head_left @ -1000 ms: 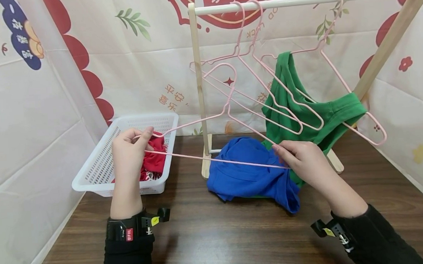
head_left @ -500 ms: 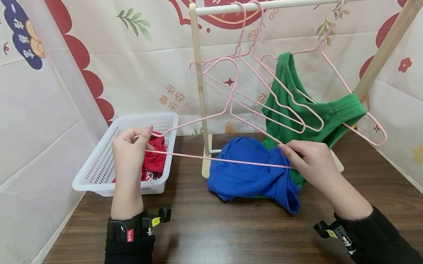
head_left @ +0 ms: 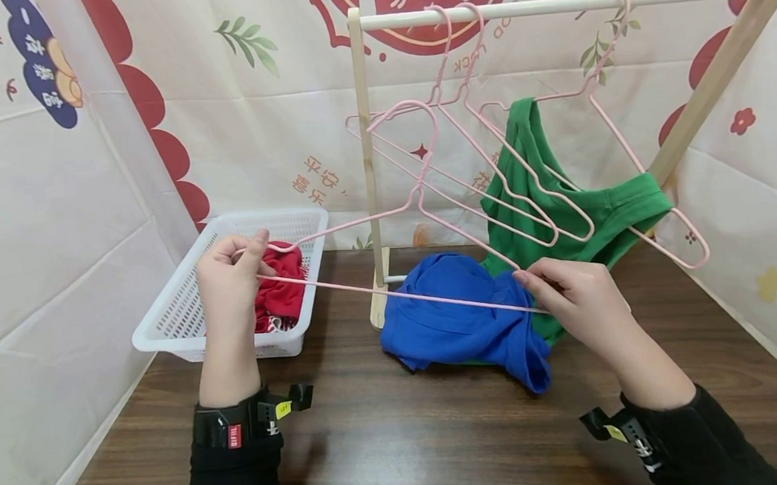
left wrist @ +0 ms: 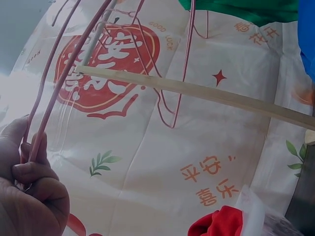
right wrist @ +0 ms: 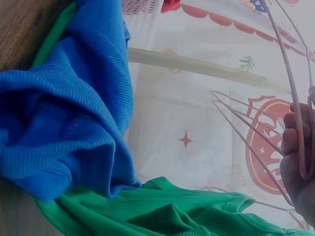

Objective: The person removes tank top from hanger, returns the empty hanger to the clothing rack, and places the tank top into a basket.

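"Well, how many hangers were counted?"

"Four pink ones in all. One hanger [head_left: 398,293] was held up over the table [head_left: 374,436] by both hands: its left end was pinched by the left hand [head_left: 227,278], its right end by the right hand [head_left: 579,297]. Three more were hung from a white rail [head_left: 547,3]: two bare hangers [head_left: 443,61] close together toward the left, and a third hanger [head_left: 616,133] threaded through a green garment [head_left: 600,211]."

"And the clothes?"

"One green garment and one blue garment [head_left: 461,334] were counted, the blue being laid crumpled on the table, partly over green fabric. In the single white basket [head_left: 294,222], seen behind the left hand, red cloth [head_left: 281,301] was bunched too tightly to be counted by the piece."

"What was hidden, then?"

"Part of the basket was covered by the left hand, as was the held hanger's left tip. Its right lower corner was covered in the head view but shown in the right wrist view. A patterned patch [head_left: 281,322] beneath the red cloth could hardly be made out. Where the green garment ended could not be told."

"Was anything cut off?"

"Both black sleeves [head_left: 236,474] were cut by the head view's lower edge, and the right hand by the right wrist view's right edge."
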### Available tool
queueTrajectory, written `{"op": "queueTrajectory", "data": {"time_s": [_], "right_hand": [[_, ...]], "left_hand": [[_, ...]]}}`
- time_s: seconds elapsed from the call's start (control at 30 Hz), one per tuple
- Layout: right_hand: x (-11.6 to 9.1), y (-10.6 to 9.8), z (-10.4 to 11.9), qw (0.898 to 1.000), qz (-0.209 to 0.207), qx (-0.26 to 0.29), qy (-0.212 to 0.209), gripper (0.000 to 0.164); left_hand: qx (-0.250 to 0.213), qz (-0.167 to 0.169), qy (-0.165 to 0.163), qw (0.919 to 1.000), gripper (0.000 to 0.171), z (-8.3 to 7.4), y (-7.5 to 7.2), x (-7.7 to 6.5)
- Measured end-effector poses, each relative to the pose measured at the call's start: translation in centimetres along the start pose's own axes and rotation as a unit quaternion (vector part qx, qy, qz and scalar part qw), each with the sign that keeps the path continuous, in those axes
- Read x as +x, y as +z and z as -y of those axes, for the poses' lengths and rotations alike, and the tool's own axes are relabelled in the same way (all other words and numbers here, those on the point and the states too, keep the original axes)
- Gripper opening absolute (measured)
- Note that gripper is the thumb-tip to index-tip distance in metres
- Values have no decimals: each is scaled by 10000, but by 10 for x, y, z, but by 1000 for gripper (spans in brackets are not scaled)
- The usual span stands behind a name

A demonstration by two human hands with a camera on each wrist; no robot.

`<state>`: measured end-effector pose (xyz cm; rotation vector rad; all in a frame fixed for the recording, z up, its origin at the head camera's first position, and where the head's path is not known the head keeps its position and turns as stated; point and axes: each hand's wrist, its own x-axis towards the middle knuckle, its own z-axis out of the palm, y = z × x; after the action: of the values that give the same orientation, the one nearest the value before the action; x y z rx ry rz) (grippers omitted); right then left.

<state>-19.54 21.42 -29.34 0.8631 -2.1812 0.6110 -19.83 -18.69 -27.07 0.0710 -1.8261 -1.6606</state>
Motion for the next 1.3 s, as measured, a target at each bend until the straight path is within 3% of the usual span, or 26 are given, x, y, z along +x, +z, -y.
{"op": "queueTrajectory", "data": {"time_s": [0.17, 0.37, 0.5, 0.67, 0.83, 1.1, 1.3], "right_hand": [[-1, -1, 0, 9986, -405, -120, -330, 15], [0, -5, 3, 9908, -1066, -340, -758, 38], [2, -9, 8, 9875, -1352, -243, -775, 33], [3, -14, 12, 9885, -1318, 0, -746, 21], [3, -17, 12, 9909, -1131, 92, -727, 15], [-1, -22, 9, 9887, -1324, 250, -656, 25], [-4, -25, 5, 9857, -1512, 317, -666, 35]], "left_hand": [[-156, 4, 111, 9998, 39, -1, 0, -2], [-335, -9, 258, 9991, 39, -2, 2, -4], [-546, -77, 371, 9978, 40, -3, 4, -5], [-860, -133, 496, 9950, 39, -5, 5, -6], [-831, -173, 482, 9952, 38, -8, 3, -7], [-1049, -261, 538, 9927, 37, -8, 3, -7], [-1033, 7, 478, 9935, 36, -6, 5, -8]]}}
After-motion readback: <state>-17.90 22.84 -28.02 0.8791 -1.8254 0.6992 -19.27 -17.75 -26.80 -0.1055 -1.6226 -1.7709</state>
